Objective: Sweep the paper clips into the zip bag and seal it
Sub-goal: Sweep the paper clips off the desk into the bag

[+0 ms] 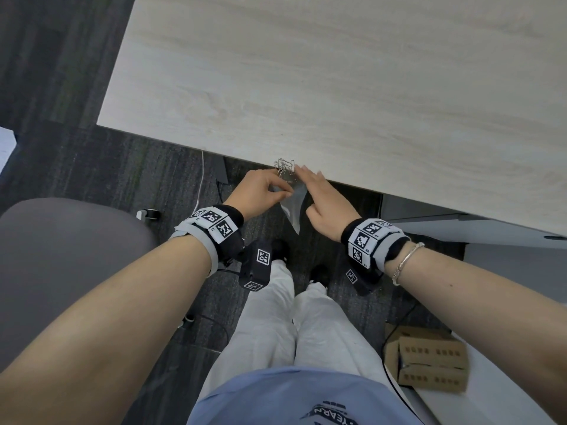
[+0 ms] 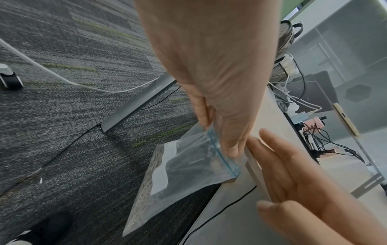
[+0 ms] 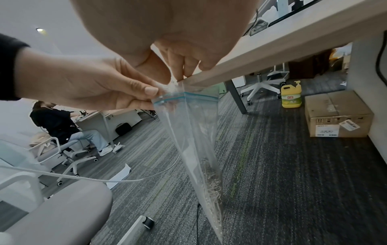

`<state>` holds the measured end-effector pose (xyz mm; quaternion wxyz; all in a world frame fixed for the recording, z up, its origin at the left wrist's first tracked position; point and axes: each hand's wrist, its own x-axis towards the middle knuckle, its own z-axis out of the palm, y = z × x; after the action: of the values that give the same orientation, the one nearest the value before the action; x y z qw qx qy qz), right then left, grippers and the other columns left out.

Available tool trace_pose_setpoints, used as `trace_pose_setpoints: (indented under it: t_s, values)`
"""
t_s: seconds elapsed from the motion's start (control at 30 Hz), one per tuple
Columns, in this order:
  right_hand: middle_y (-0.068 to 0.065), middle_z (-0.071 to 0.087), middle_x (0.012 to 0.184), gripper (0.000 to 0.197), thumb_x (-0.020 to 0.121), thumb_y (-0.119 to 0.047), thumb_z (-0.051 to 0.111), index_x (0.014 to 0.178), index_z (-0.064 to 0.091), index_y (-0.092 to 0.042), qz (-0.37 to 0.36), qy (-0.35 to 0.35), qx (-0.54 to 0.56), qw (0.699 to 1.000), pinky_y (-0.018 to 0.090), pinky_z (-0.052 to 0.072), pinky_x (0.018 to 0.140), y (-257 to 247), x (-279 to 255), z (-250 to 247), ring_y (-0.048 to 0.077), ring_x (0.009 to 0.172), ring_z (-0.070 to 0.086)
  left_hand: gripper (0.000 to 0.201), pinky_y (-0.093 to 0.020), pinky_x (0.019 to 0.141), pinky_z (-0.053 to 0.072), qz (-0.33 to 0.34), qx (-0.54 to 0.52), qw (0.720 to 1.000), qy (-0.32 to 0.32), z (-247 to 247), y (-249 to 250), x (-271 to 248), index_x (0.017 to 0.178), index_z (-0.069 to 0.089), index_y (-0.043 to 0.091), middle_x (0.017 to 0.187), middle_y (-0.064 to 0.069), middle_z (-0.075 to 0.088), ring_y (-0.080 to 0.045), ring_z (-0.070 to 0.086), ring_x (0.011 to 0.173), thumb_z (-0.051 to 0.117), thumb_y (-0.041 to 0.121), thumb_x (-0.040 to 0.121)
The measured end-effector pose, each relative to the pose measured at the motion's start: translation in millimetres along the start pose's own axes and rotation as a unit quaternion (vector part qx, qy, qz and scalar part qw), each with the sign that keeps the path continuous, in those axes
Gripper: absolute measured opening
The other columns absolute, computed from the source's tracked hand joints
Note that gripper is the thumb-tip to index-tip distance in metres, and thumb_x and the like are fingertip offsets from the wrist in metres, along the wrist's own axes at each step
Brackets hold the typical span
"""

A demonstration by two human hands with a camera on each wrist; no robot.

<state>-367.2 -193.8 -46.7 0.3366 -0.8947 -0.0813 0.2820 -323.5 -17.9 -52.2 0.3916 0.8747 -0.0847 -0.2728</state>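
A small heap of silver paper clips [image 1: 284, 165] lies at the very front edge of the pale wooden table [image 1: 337, 87]. Just below that edge hangs a clear zip bag [image 1: 293, 205] [image 2: 188, 167] [image 3: 192, 132] with a blue zip strip, its mouth up against the edge. My left hand [image 1: 260, 188] [image 3: 87, 86] pinches the bag's rim. Several clips [image 3: 211, 187] lie in the bag's lower part. My right hand [image 1: 322, 200] [image 2: 293, 182] has straight fingers, its fingertips on the table edge right beside the heap.
A grey chair seat [image 1: 61, 256] is at my left. A white cable [image 1: 201, 179] runs across the dark carpet. Cardboard pieces [image 1: 429, 363] lie on a white surface at lower right. Under the table stand a yellow bottle [image 3: 291, 96] and a cardboard box [image 3: 335, 114].
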Motion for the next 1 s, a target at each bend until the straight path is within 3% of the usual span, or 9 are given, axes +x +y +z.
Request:
trace_pose_setpoints:
  t_s: [0.07, 0.17, 0.3, 0.4, 0.5, 0.6, 0.7, 0.83, 1.0]
  values:
    - [0.005, 0.016, 0.157, 0.073, 0.085, 0.0, 0.037, 0.149, 0.01, -0.022, -0.007, 0.022, 0.011, 1.0, 0.032, 0.01, 0.119, 2.4, 0.8, -1.7, 0.022, 0.146, 0.007, 0.013, -0.031, 0.105, 0.035, -0.001, -0.004, 1.0, 0.003, -0.1, 0.8, -0.6, 0.094, 0.075, 0.016, 0.109, -0.01, 0.069, -0.016, 0.046, 0.128, 0.07, 0.019, 0.083]
    - [0.006, 0.027, 0.153, 0.069, 0.085, 0.002, 0.038, 0.147, 0.019, -0.019, -0.004, 0.077, 0.032, 0.996, 0.028, 0.013, 0.116, 1.0, 8.0, -8.6, 0.021, 0.144, 0.017, 0.013, -0.033, 0.096, 0.041, -0.004, -0.004, 1.0, 0.005, -1.0, 1.6, -1.1, 0.094, 0.075, 0.016, 0.094, -0.007, 0.062, -0.013, 0.051, 0.104, 0.069, 0.02, 0.083]
    - [0.009, 0.03, 0.151, 0.071, 0.084, 0.001, 0.04, 0.148, 0.016, -0.016, -0.026, 0.054, 0.006, 0.998, 0.033, 0.022, 0.116, -10.6, 31.8, -16.4, 0.02, 0.139, 0.027, 0.013, -0.033, 0.088, 0.043, 0.013, 0.008, 1.0, 0.001, -1.8, 0.2, -0.1, 0.093, 0.075, 0.016, 0.092, 0.003, 0.053, -0.008, 0.043, 0.095, 0.069, 0.021, 0.083]
    - [0.01, 0.022, 0.155, 0.075, 0.084, -0.002, 0.042, 0.149, 0.01, -0.021, -0.048, -0.002, -0.048, 0.998, 0.042, 0.019, 0.118, -14.4, 46.0, -12.7, 0.026, 0.143, 0.02, 0.013, -0.035, 0.096, 0.043, 0.014, 0.01, 1.0, 0.0, -2.2, -0.5, -0.2, 0.093, 0.075, 0.015, 0.099, -0.002, 0.061, -0.013, 0.052, 0.101, 0.068, 0.019, 0.083]
    - [0.006, 0.024, 0.154, 0.071, 0.088, -0.005, 0.041, 0.149, 0.008, -0.023, -0.043, -0.027, -0.066, 0.997, 0.043, 0.03, 0.112, -16.1, 38.6, -15.0, 0.025, 0.142, 0.024, 0.013, -0.035, 0.101, 0.044, 0.019, 0.009, 1.0, 0.002, -2.3, -1.0, -0.1, 0.093, 0.075, 0.013, 0.119, -0.012, 0.065, -0.022, 0.054, 0.119, 0.068, 0.017, 0.083]
    - [0.005, 0.032, 0.151, 0.067, 0.09, -0.005, 0.037, 0.149, 0.01, -0.021, -0.058, -0.042, -0.051, 0.996, 0.038, 0.036, 0.106, -14.8, 20.9, -19.0, 0.023, 0.133, 0.038, 0.014, -0.041, 0.099, 0.046, 0.025, 0.014, 1.0, -0.005, -2.7, -3.6, 0.5, 0.093, 0.075, 0.011, 0.118, -0.008, 0.066, -0.022, 0.057, 0.115, 0.069, 0.017, 0.083]
    - [0.003, 0.036, 0.149, 0.07, 0.088, -0.002, 0.036, 0.15, 0.012, -0.021, -0.066, -0.053, -0.019, 0.996, 0.035, 0.034, 0.108, -11.4, 11.2, -18.0, 0.021, 0.132, 0.04, 0.014, -0.04, 0.097, 0.047, 0.033, 0.015, 0.999, -0.004, -1.7, -4.9, 0.6, 0.093, 0.075, 0.011, 0.114, -0.004, 0.067, -0.018, 0.059, 0.109, 0.069, 0.018, 0.083]
    - [0.006, 0.04, 0.146, 0.067, 0.087, 0.0, 0.039, 0.148, 0.019, -0.019, -0.062, 0.01, 0.005, 0.998, 0.035, 0.033, 0.109, -4.9, 6.3, -18.2, 0.021, 0.131, 0.04, 0.014, -0.039, 0.107, 0.039, 0.009, 0.013, 1.0, -0.008, -2.0, -5.2, 0.9, 0.094, 0.075, 0.016, 0.125, -0.011, 0.062, -0.018, 0.043, 0.132, 0.07, 0.02, 0.082]
    - [0.008, 0.029, 0.152, 0.068, 0.084, 0.005, 0.04, 0.146, 0.024, -0.017, -0.037, 0.076, -0.035, 0.996, 0.03, 0.015, 0.117, 0.4, 8.7, -15.0, 0.022, 0.142, 0.023, 0.015, -0.028, 0.108, 0.034, 0.024, 0.026, 0.999, -0.027, -5.0, -4.9, -1.4, 0.096, 0.074, 0.015, 0.118, -0.01, 0.066, -0.016, 0.037, 0.136, 0.069, 0.02, 0.084]
